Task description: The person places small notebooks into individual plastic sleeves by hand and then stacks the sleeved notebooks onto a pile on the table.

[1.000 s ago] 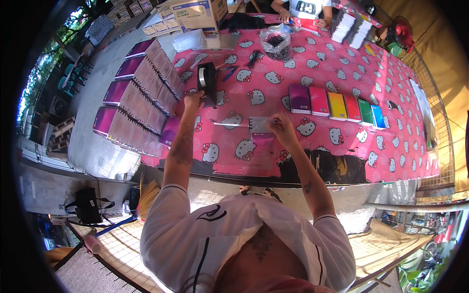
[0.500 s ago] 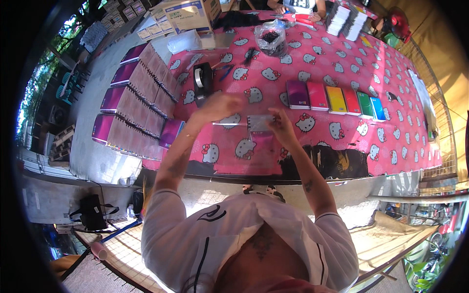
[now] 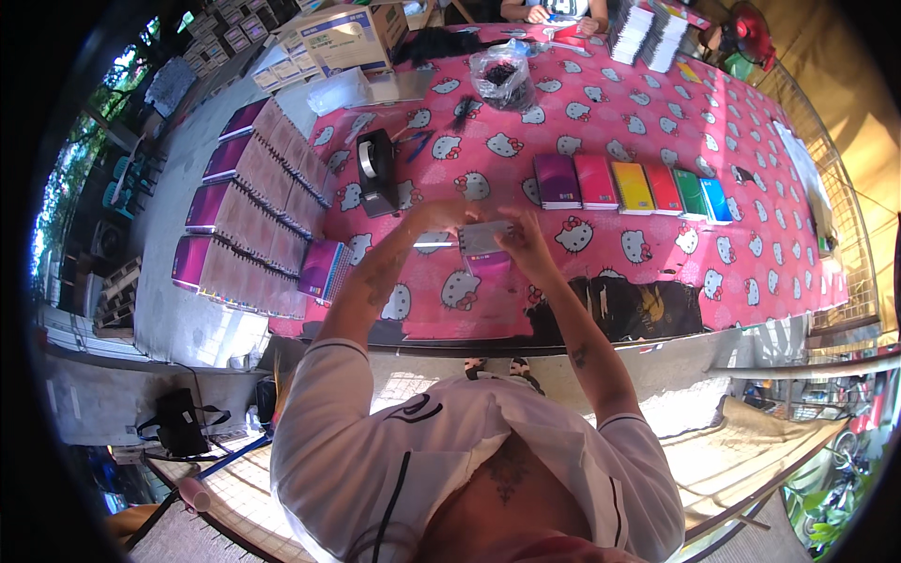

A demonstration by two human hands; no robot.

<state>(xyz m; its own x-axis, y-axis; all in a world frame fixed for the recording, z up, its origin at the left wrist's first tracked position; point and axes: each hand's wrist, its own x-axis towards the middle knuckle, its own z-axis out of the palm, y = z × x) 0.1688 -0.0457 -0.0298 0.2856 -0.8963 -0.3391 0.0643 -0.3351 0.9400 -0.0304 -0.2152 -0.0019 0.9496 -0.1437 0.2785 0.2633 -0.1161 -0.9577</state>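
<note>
A small purple-and-pink spiral notebook [image 3: 485, 264] with a pale, see-through upper part is in front of me, above the pink tablecloth [image 3: 413, 298]. My right hand [image 3: 524, 240] grips its right upper edge with bent fingers. At its upper left corner is my left hand [image 3: 441, 216], fingers curled together; what they pinch, if anything, is too small to make out. Just beyond my left hand stands a black tape dispenser [image 3: 377, 178]. A white strip [image 3: 434, 239] lies below that hand.
Stacked spiral notebooks [image 3: 253, 225] line the left side, with a smaller pile [image 3: 326, 267] beside them. To the right lies a row of coloured notebooks [image 3: 633, 188]. Farther off are a plastic bag of dark pieces [image 3: 503, 80], a cardboard box [image 3: 347, 39] and another person's hands [image 3: 563, 19].
My left hand has come down and right to the notebook's upper corner. My right hand has shifted slightly left, staying at its right edge. The whole view has shifted a little.
</note>
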